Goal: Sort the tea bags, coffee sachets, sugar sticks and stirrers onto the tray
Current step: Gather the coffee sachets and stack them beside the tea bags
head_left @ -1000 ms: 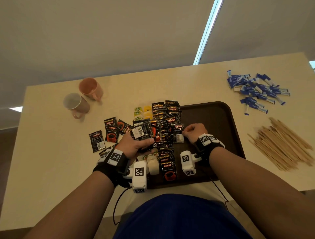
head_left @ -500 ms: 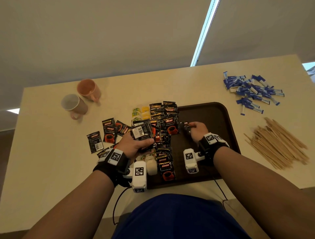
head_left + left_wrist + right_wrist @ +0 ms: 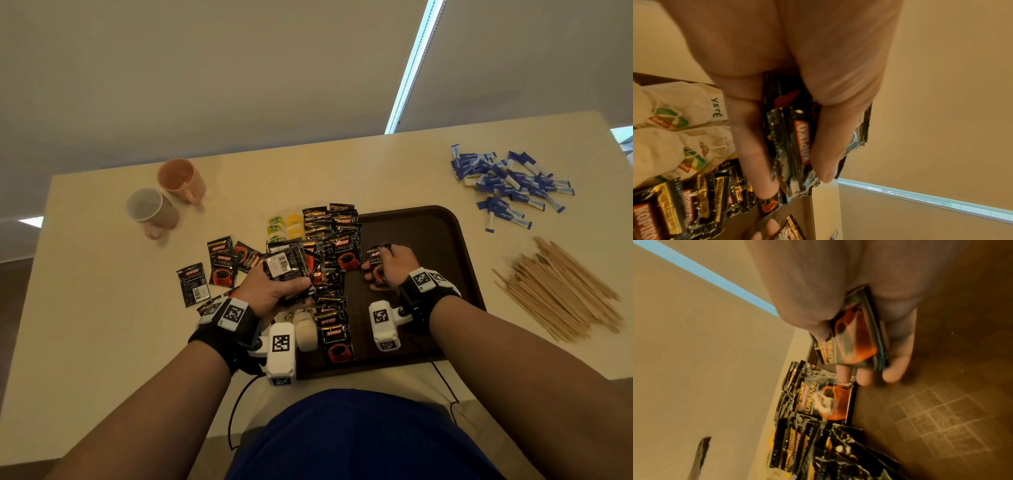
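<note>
Black foil coffee sachets (image 3: pixel 337 253) are partly laid on the dark brown plastic tray (image 3: pixel 442 240); more are gripped by the left hand (image 3: pixel 274 291) and the right hand (image 3: pixel 390 267). Blue sugar sticks (image 3: pixel 510 185) and wooden stirrers (image 3: pixel 561 287) remain on the worktop (image 3: pixel 102 308).

An office pantry or break area is suggested, though it cannot be told for certain. A plain beige table (image 3: pixel 102 308) is set against roller blinds (image 3: pixel 239 68), with a strip of daylight shown between them at the far right. Two mugs (image 3: pixel 164 198) are seen at the far left, and bulk single-serve supplies are laid around a brown serving tray (image 3: pixel 459 246).
</note>
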### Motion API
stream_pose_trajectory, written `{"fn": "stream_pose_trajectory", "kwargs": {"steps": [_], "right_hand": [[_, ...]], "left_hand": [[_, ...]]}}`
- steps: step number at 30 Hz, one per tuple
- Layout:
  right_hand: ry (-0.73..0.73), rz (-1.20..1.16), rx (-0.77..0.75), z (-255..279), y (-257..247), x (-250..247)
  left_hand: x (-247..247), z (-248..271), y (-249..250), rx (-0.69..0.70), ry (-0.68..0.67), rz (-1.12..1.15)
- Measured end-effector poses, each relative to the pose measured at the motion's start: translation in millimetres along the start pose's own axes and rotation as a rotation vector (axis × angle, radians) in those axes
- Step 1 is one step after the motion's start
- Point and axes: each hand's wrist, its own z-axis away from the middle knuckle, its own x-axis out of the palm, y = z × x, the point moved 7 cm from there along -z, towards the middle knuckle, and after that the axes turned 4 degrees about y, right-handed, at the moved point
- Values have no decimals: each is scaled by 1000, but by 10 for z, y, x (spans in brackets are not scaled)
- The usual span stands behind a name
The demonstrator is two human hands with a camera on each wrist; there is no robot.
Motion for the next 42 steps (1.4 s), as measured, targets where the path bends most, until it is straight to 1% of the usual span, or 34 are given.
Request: {"fn": "stream_pose_trajectory", "kwargs": {"steps": [5,10,12,18,21,28,34,38,42], "right_hand": [[18,113,-57,-54,-16,-57],[-3,8,5,-73,25,-6],[-3,34,-19,-98,27,-4],[-6,137,-154,-126,-65,-14],[23,199,-196,-153,-124,1],[79,282,-215,-247,-160,91],[136,245,-186,-254,-168,41],[141,406,-234,-274,-181,5],[186,421,-257,-246,-189,-54]], "left_hand": [[9,16,25,7,4,-14],[13,20,51,29,5,-51],[4,11,41,17,6,-43],[-20,-31,3,-8,8,1],[-24,-61,-15,-18,6,16],[-45,-98,-20,-25,15,21],[-57,-103,8,-17,18,29],[-66,-121,11,-13,25,23],[-45,-120,12,-13,22,8]]}}
